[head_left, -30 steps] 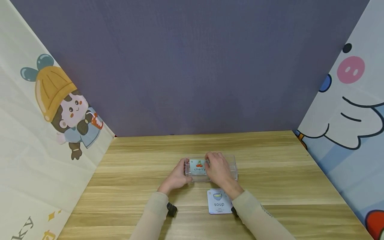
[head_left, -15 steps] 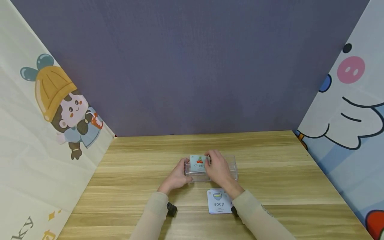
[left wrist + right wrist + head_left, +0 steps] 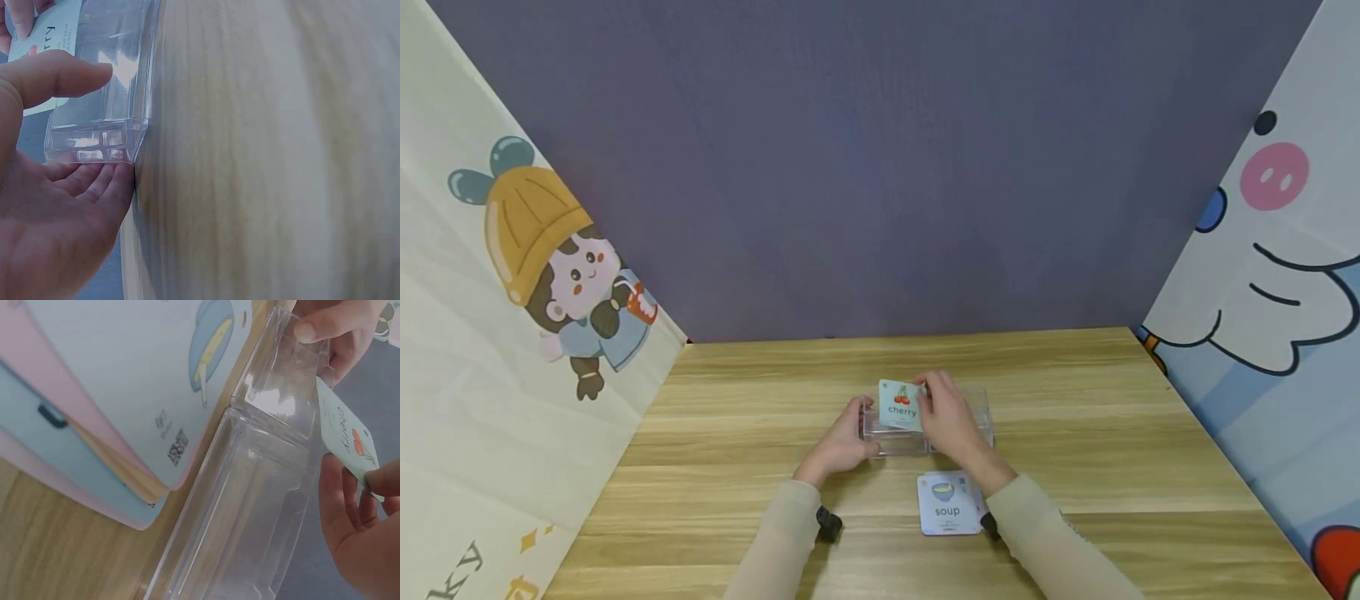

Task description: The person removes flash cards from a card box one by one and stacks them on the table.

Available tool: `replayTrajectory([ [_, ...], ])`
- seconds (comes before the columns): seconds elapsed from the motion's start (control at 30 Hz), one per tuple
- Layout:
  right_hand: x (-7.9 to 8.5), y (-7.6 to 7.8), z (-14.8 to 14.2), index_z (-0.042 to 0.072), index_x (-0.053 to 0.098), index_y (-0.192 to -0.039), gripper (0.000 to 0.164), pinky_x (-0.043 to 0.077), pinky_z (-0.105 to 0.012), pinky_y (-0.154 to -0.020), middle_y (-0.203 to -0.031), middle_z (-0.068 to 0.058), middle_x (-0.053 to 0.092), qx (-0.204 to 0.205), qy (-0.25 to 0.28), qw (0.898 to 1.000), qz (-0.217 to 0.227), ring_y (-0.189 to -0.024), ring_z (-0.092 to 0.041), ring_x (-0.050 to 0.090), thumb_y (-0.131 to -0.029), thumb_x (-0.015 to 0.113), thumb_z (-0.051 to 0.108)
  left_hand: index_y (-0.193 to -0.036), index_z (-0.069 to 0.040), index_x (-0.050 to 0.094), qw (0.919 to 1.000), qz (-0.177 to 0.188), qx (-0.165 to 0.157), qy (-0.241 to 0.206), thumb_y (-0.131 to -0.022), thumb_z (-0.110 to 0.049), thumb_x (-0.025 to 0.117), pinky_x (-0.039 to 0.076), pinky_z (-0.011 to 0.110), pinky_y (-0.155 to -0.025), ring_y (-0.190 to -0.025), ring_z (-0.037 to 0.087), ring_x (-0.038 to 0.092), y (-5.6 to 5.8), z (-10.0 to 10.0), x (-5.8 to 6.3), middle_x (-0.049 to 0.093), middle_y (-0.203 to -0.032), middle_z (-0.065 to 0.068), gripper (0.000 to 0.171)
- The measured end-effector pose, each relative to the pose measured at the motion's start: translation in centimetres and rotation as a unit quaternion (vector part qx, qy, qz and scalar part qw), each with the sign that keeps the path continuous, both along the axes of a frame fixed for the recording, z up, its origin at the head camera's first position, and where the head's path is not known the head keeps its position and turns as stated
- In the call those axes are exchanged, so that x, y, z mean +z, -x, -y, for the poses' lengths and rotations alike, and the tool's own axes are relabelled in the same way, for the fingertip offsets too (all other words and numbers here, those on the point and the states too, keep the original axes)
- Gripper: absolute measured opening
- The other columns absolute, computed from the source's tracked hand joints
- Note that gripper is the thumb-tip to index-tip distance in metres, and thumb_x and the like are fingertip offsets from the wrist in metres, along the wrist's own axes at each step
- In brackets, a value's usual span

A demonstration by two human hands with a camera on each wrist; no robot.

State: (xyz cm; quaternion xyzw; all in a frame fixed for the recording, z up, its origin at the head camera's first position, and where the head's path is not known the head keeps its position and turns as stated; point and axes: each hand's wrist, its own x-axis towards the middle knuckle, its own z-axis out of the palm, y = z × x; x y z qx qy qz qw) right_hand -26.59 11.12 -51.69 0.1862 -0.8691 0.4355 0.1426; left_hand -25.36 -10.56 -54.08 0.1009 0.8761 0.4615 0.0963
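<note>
My right hand (image 3: 953, 425) pinches the right edge of a pale green cherry card (image 3: 895, 402), thumb in front and fingers behind. The card (image 3: 344, 430) is tilted, its lower part overlapping a clear plastic two-compartment holder (image 3: 901, 445) in the head view. At the holder's left end my left hand (image 3: 840, 443) grips it, with the thumb over the front and fingers (image 3: 103, 187) against the end wall. In the right wrist view both compartments (image 3: 250, 506) show bare clear plastic. Nearer the body lies a stack of cards with a soup card (image 3: 947, 505) on top.
The holder and cards stand on a wood-grain table (image 3: 737, 392). A dark blue-grey panel (image 3: 880, 183) rises behind it. Printed cloth walls with cartoon figures flank both sides. The right cuff and a small black wrist device (image 3: 990, 525) overlap the soup stack's right edge.
The right hand has drawn the cherry card up out of the holder and slightly right, tilting it. The left hand has stayed on the holder, which has not moved.
</note>
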Motion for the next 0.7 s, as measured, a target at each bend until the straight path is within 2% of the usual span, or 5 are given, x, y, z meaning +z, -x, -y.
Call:
replayTrajectory([
  [0.3,0.47,-0.22,-0.34,0.003,0.059,-0.123,0.023,0.056,-0.041,-0.092,-0.117,-0.01,0.06,0.017,-0.002,1.0,0.023,-0.104,-0.025,0.062,-0.1,0.057,0.001,-0.149,0.002,0.033,1.0,-0.002,0.0,0.0,-0.078,-0.003,0.073,0.037,0.051,-0.115,-0.134,0.039,0.046,-0.06,-0.03,-0.02,0.044,-0.146,0.024,0.082],
  [0.7,1.04,-0.54,-0.95,0.004,0.057,-0.123,0.023,0.056,-0.039,-0.091,-0.119,-0.009,0.059,0.044,0.017,0.998,0.036,-0.105,-0.024,0.061,-0.101,0.055,0.0,-0.148,0.003,0.034,1.0,-0.005,-0.001,-0.005,-0.076,0.0,0.072,0.037,0.049,-0.115,-0.134,0.037,0.046,0.07,0.03,-0.22,0.045,-0.143,0.021,0.082],
])
